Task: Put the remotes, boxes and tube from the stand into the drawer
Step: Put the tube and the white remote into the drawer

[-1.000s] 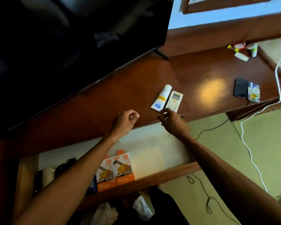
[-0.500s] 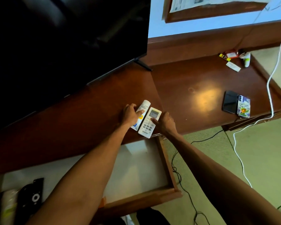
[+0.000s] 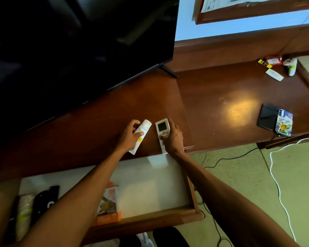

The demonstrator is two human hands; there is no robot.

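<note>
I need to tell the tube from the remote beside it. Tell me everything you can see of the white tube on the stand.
The white tube looks like soft plastic, with a rounded cap at its far end and a flat crimped end nearest the open drawer. A yellow mark and small print show on its face; the wording is unreadable. It lies flat and slanted on the brown stand, left of the white remote, not touching it. The left hand grips its middle.

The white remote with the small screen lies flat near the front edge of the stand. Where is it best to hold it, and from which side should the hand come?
Grip the white remote across its two long edges, around the button half below the screen, coming from above on its right. It lies flat with its long axis pointing away from the open drawer, and the tube sits close on its left, so the right side is freer. The right hand already rests there.
</note>
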